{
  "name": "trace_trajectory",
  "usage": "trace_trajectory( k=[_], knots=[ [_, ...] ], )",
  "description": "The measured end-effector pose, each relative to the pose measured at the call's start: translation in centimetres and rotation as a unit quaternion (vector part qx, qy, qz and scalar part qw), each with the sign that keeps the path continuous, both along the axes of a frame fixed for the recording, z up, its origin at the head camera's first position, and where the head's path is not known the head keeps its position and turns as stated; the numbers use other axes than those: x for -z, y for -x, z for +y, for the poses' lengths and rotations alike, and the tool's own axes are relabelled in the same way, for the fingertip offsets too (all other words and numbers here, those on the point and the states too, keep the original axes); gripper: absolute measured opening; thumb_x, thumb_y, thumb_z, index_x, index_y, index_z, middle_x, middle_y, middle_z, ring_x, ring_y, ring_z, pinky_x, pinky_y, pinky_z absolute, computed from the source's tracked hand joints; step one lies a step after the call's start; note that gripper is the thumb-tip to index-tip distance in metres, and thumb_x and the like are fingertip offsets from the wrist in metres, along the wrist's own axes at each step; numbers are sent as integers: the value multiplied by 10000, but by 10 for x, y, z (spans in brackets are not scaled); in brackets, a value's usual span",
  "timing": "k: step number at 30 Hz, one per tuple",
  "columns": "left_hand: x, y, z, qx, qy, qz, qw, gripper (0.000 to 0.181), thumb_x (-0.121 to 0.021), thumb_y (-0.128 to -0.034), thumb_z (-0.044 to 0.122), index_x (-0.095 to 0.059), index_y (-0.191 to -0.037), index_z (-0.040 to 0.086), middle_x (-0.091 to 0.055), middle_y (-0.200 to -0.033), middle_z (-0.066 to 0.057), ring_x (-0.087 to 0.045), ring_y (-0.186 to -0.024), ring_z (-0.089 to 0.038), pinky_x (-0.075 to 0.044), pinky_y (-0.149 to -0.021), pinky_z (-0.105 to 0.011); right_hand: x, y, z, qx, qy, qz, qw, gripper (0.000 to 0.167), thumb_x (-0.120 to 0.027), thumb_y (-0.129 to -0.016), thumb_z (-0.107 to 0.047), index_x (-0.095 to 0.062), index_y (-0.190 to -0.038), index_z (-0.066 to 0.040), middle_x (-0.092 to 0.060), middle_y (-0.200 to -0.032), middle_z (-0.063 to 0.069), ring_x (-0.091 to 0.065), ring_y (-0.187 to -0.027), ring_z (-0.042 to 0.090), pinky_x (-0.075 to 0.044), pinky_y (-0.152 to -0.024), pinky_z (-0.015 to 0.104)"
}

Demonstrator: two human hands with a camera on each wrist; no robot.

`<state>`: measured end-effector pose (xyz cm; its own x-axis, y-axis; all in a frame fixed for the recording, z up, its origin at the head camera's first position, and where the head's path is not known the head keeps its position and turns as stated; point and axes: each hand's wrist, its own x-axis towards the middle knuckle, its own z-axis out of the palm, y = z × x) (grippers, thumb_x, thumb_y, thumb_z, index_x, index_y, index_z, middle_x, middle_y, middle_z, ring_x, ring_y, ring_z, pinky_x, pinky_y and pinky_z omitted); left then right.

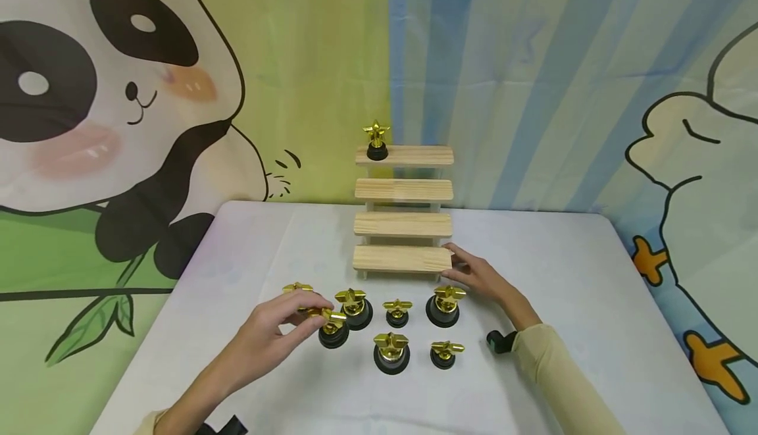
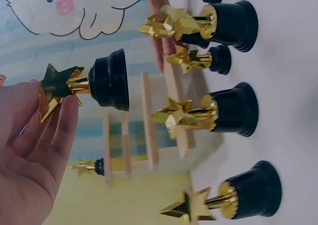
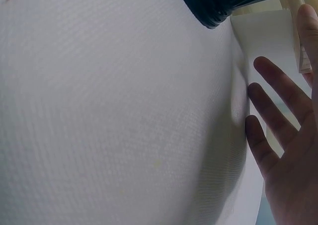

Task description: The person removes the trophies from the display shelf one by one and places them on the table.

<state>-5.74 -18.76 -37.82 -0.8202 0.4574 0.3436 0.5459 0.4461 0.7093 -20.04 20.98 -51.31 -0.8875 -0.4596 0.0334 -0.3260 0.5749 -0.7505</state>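
Note:
My left hand [image 1: 275,330] pinches a gold star trophy [image 2: 107,81] by its star; the black base hangs free, tilted in the left wrist view. My right hand [image 1: 482,277] holds the right end of the lowest step of a wooden tiered display stand [image 1: 403,260], thumb in front and a finger behind; its other fingers [image 3: 280,98] spread out straight. A small star trophy [image 1: 376,151] stands at the left end of the top step. Several more gold star trophies with black bases, such as this one [image 1: 391,355], stand upright on the table before the stand.
A white cloth covers the table [image 1: 533,244]. A trophy [image 1: 445,307] stands close to the right hand. Behind the table hangs a printed curtain [image 1: 314,79] with cartoon animals. A black strap piece [image 1: 502,341] shows at the right wrist.

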Motion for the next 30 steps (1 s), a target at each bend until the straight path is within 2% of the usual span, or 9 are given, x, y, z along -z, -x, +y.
trace_trajectory(
  k=[7, 13, 21, 25, 30],
  knots=[
    [25, -7, 2, -197, -151, -363, 9990, 204, -670, -916, 184, -663, -1111, 243, -679, -1036, 94, -640, -907, -15, -578, -686, -211, -1, 3, 2, 61, -103, -89, 9999, 655, -626, -946, -345, -346, -1494, -119, -644, -1209, 187, -622, -1126, 336, -504, -965, 519],
    [44, -9, 0, -111, -169, -591, 9980, 201, -667, -917, 206, -652, -1105, 275, -684, -1035, 111, -643, -909, -19, -575, -673, -214, 4, 2, 1, 95, -74, -92, 9999, 637, -627, -946, -334, -361, -1482, -116, -651, -1188, 171, -620, -1121, 325, -508, -959, 514],
    [76, -11, 2, 31, -108, -856, 9963, 159, -633, -944, 218, -651, -1101, 235, -692, -1046, 61, -659, -927, -68, -579, -680, -208, 3, 1, -2, -9, -49, 1, 10000, 631, -624, -948, -338, -368, -1474, -102, -658, -1185, 169, -624, -1123, 327, -511, -961, 514],
    [87, -9, 4, -47, -114, -893, 9959, 159, -638, -940, 220, -654, -1098, 232, -696, -1043, 62, -659, -934, -64, -582, -688, -208, 1, 1, -2, 25, -101, -55, 9999, 642, -623, -948, -345, -359, -1479, -99, -652, -1198, 176, -620, -1133, 332, -508, -967, 515],
    [95, -9, 5, -78, -83, -988, 9950, 172, -648, -933, 215, -658, -1104, 226, -697, -1052, 58, -639, -957, -20, -582, -702, -205, 2, 2, -3, 20, -122, -99, 9999, 642, -619, -949, -357, -357, -1482, -111, -648, -1205, 174, -619, -1137, 331, -507, -970, 514]
  ],
)
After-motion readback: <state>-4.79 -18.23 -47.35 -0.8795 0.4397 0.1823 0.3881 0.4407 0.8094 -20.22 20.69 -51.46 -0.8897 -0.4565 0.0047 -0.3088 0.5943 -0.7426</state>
